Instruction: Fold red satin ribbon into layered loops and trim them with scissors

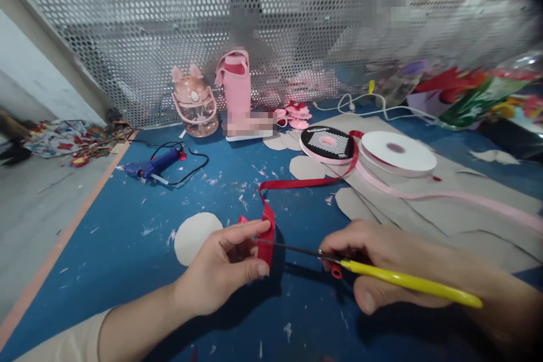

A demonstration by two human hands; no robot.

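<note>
My left hand [216,271] pinches a red ribbon [266,246] between thumb and fingers, in a loop just above the blue tabletop. From there the ribbon runs back and right to the spools. My right hand [369,260] is closed on a yellow-handled tool [399,280] with a long, thin dark tip. That tip reaches left across the ribbon at my left fingers; whether it cuts or grips cannot be made out. A small red rolled piece [336,270] shows under my right fingers. A pale cardboard disc [197,237] lies beside my left wrist.
A blue glue gun [153,165] with its cord lies at back left. Behind stand a clear pink-topped bottle [195,104] and a pink bottle [237,87]. A black-faced spool [326,144] and a white spool [399,151] rest by cardboard sheets [462,198]. Perforated metal [148,39] closes the back.
</note>
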